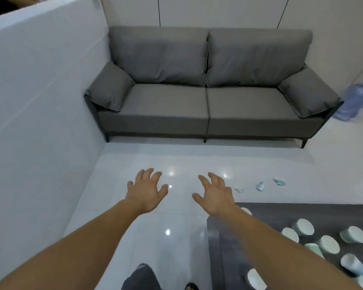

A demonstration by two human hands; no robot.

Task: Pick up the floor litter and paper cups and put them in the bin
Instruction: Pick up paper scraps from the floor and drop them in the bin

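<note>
Three crumpled pale blue scraps of litter lie on the glossy white floor: one point(239, 188) just right of my right hand, another point(260, 186) further right, a third point(279, 181) beyond it. Several pale green paper cups point(329, 244) lie on their sides on a dark low table point(302, 210) at the lower right. My left hand point(148, 190) and my right hand point(215, 192) are both stretched forward above the floor, fingers spread, holding nothing. No bin is in view.
A grey two-seat sofa point(205, 101) stands against the far wall. A white partition wall point(40, 111) runs along the left. A large blue water bottle point(356, 101) stands at the right of the sofa. My knee and foot show at the bottom edge.
</note>
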